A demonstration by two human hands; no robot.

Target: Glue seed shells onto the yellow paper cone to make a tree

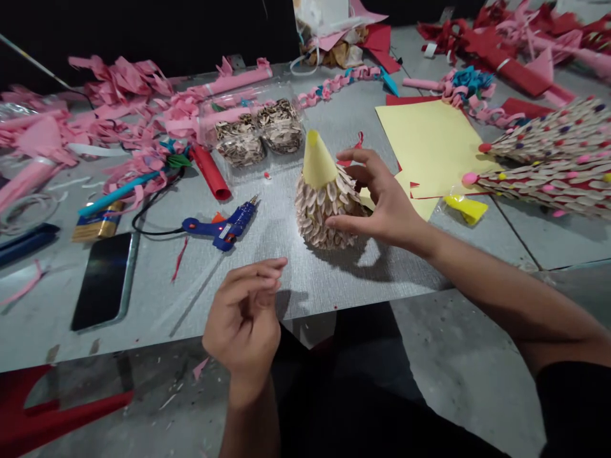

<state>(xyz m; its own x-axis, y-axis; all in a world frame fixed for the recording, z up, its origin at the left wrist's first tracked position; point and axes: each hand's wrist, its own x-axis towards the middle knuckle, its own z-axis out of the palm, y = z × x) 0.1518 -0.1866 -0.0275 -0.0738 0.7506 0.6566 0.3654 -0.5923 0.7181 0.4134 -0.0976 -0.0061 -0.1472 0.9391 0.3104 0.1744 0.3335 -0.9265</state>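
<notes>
A yellow paper cone stands upright on the table, its lower part covered in overlapping pale shells or seed husks and its tip bare. My right hand curves around its right side, thumb at the front and fingers behind. Just over the table's front edge, my left hand is closed, thumb pressed to the fingers; whatever may be between them is too small to make out. A blue glue gun with a small red light lies left of the cone, its nozzle pointing toward it.
Behind the cone sits a clear plastic tray of husks. Yellow paper sheets and two decorated cones lie to the right. A phone rests at left, near pink crepe paper. A black cord trails from the glue gun.
</notes>
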